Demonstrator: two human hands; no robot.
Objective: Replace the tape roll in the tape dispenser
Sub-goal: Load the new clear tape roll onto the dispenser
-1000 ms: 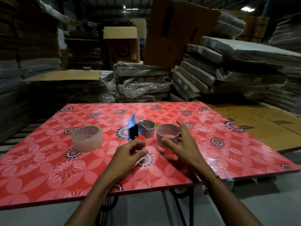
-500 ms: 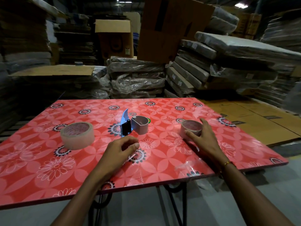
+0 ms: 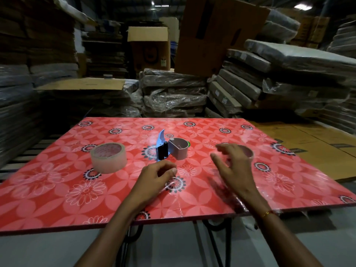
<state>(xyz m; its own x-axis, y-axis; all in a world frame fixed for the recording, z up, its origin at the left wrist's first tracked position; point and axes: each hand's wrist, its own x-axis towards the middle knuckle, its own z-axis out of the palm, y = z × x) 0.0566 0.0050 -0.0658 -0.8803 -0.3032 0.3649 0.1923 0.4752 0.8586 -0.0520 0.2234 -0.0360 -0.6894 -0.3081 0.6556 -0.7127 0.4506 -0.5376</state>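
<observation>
Tape dispenser (image 3: 169, 149) sits on the red flowered desk (image 3: 57, 189), just beyond the left hand (image 3: 154, 176) and a little ahead of the gap between both hands — parked centrally, I'd say, so either hand can get at it. Its blue blade end points away and its grey hub looks bare, nothing wound on it that I can make out. The fresh full tape roll (image 3: 108, 158) lies flat well out to the left of the left hand, waiting its turn. That left hand rests on the desk, fingers loosely curled, holding nothing. The right hand (image 3: 234, 166) is blurred, fingers spread wide and empty, hovering just in front of the spent tape core (image 3: 245, 151), which sits off to the right, likely parked out of the way. Next up, I'd guess: fetching the full roll.
</observation>
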